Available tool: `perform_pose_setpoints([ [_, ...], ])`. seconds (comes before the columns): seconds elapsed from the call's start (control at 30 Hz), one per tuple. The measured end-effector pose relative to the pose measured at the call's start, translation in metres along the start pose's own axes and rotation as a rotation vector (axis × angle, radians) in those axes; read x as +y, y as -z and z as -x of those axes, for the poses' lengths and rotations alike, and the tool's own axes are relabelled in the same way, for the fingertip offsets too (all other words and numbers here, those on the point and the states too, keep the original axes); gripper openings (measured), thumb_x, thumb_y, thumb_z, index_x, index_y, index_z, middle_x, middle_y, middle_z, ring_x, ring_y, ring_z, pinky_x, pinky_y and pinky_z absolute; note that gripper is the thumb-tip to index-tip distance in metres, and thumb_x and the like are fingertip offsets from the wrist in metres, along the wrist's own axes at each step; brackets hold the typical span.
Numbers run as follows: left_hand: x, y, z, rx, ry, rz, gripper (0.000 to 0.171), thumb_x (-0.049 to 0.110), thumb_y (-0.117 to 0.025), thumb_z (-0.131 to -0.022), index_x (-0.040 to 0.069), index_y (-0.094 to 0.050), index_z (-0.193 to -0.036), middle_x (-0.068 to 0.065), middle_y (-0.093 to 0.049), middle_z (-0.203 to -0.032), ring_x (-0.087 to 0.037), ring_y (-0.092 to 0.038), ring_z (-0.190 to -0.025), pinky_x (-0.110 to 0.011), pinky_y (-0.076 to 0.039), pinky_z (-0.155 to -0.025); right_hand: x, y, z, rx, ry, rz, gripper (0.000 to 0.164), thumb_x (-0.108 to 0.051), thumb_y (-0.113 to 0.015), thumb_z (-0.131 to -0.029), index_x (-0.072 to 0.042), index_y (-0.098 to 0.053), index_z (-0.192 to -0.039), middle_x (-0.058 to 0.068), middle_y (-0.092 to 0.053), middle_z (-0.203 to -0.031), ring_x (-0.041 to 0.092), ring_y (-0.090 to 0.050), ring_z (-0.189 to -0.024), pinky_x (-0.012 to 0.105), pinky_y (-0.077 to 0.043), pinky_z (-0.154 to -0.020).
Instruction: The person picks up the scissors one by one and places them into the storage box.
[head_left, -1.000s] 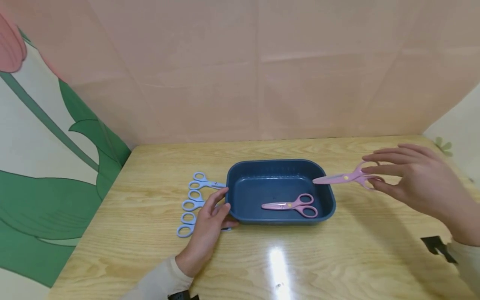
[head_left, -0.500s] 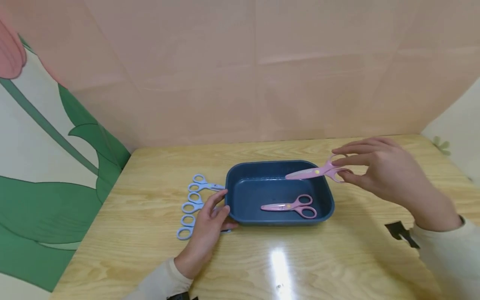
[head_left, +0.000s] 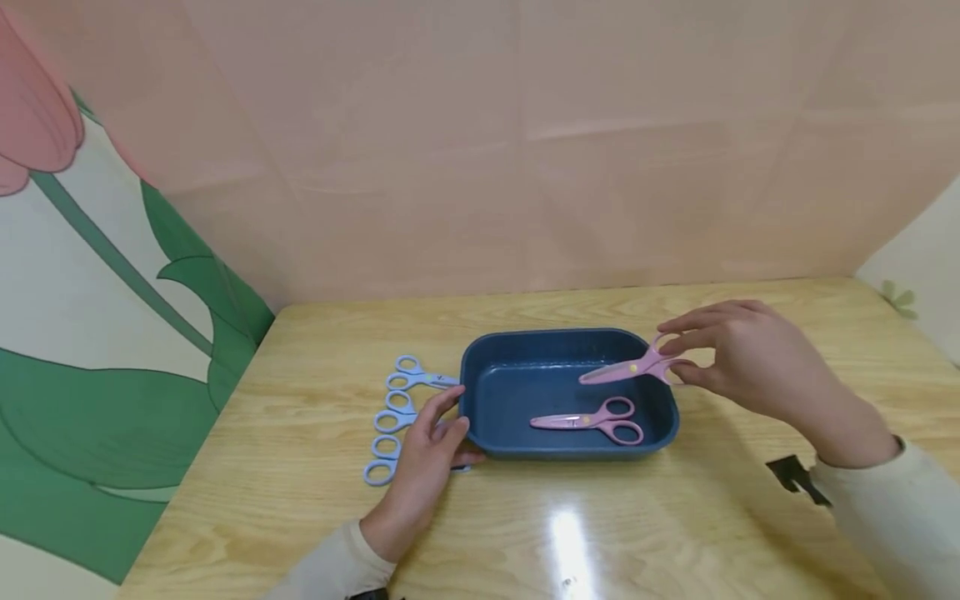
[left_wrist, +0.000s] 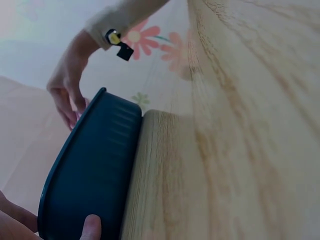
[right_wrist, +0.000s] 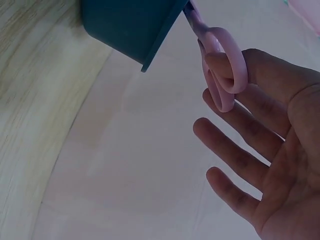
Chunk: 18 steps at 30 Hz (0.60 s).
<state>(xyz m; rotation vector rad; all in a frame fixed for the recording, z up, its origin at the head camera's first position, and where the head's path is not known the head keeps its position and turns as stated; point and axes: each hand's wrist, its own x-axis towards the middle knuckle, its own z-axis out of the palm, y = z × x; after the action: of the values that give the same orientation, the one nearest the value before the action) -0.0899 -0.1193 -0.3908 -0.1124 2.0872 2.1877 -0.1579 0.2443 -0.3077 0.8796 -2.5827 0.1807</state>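
Note:
A dark blue rectangular tub (head_left: 570, 454) stands on the wooden table. My left hand (head_left: 427, 462) grips its left wall, with the thumb near the rim. One pair of pink scissors (head_left: 588, 421) lies flat inside, handles to the right. Above the tub's right end, my right hand (head_left: 738, 358) holds a second pair of pink scissors (head_left: 618, 371) by the handle loops, blades pointing left over the tub. In the right wrist view the thumb and index finger pinch the pink handles (right_wrist: 232, 60), while the other fingers extend loosely. Part of the blades is hidden behind the tub there.
Blue scissors lie in a column left of the tub: a top pair (head_left: 416, 375), a middle pair (head_left: 393, 412) and a bottom pair (head_left: 382, 462), partly covered by my left hand. A pink wall covering (head_left: 495, 167) rises behind the table (head_left: 262, 500).
My right hand has brought its pink scissors leftward from beside the tub to over its right end, then slightly lower. The left hand stays on the tub's wall.

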Motion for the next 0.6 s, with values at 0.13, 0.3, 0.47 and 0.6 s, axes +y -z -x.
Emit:
perform_pose_setpoints([
  [0.13,0.0,0.0,-0.001,-0.001,-0.005,0.002,0.045,0.007,-0.05,-0.103,0.011,-0.044,-0.148,-0.016,-0.038,-0.155,-0.024,-0.07,-0.088,-0.038,-0.062,-0.078,0.0,0.0,-0.001,-0.014,-0.007,0.003,0.027,-0.022,-0.089,-0.066,-0.026,-0.081,-0.092,0.001,-0.076,-0.11,0.032,-0.07,-0.102,0.058,-0.045,-0.093],
  [0.3,0.001,0.002,-0.002,0.002,-0.021,0.001,0.045,0.007,-0.05,-0.103,0.01,-0.044,-0.147,-0.016,-0.039,-0.155,-0.023,-0.07,-0.086,-0.038,-0.062,-0.077,0.001,-0.004,-0.006,-0.05,-0.015,0.008,0.025,-0.023,-0.089,-0.069,-0.025,-0.081,-0.092,0.001,-0.076,-0.111,0.033,-0.069,-0.104,0.059,-0.045,-0.094],
  [0.47,-0.001,0.002,-0.004,0.006,-0.028,0.004,0.045,0.006,-0.051,-0.102,0.009,-0.045,-0.146,-0.015,-0.04,-0.153,-0.023,-0.069,-0.088,-0.038,-0.062,-0.075,0.003,-0.008,-0.005,-0.072,-0.024,0.008,0.023,-0.022,-0.088,-0.07,-0.026,-0.081,-0.091,0.002,-0.076,-0.112,0.033,-0.07,-0.104,0.059,-0.047,-0.092],
  [0.6,-0.003,0.001,-0.003,0.006,-0.022,0.012,0.045,0.005,-0.052,-0.101,0.009,-0.046,-0.146,-0.016,-0.04,-0.153,-0.021,-0.069,-0.084,-0.037,-0.062,-0.074,0.004,-0.012,-0.002,-0.079,-0.03,0.007,0.023,-0.021,-0.087,-0.071,-0.026,-0.08,-0.092,0.003,-0.076,-0.113,0.034,-0.07,-0.102,0.058,-0.049,-0.09],
])
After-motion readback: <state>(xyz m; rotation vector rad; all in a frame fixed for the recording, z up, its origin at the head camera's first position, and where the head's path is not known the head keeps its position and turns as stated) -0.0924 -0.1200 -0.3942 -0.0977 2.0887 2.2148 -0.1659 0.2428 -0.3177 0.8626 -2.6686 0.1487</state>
